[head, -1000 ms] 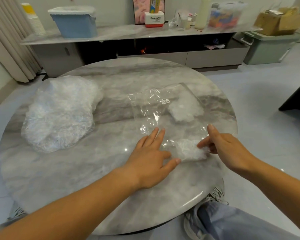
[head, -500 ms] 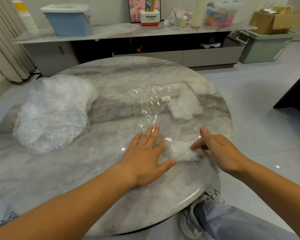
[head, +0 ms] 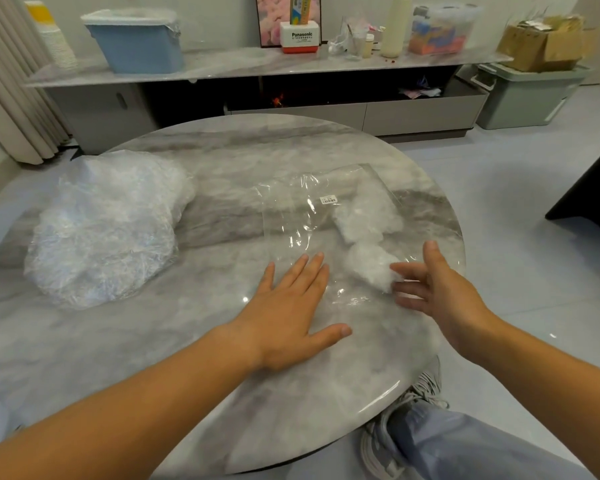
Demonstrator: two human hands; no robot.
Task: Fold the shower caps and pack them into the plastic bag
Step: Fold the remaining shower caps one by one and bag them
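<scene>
Grey marbled stone made up the round counter [head: 153,341], with a low sideboard [head: 413,116] against the wall at twelve o'clock. A clear plastic bag [head: 291,216] lay flat on the counter toward two o'clock from its centre, a small white label on its top face.

The left hand [head: 291,317] lay palm down on the bag's near left corner, its fingers [head: 312,268] straight and slightly spread, pointing to twelve o'clock and holding nothing. The right hand [head: 444,292] was at three o'clock of the left, open with the thumb raised. Its fingers [head: 404,270] were stretched toward nine o'clock, the tips touching the near folded shower cap [head: 368,265] without closing round it. That cap lay at the bag's near right part. Whether film covered it fully could not be told.

A second folded cap [head: 364,220] lay just beyond it at twelve o'clock, inside the bag. The loose pile of unfolded shower caps [head: 101,230] sat well apart at nine o'clock. A blue bin [head: 139,43], a Panasonic box [head: 300,38] and a cardboard box [head: 541,43] stood along the sideboard's line. A trousered knee [head: 465,445] showed at five o'clock below the rim.
</scene>
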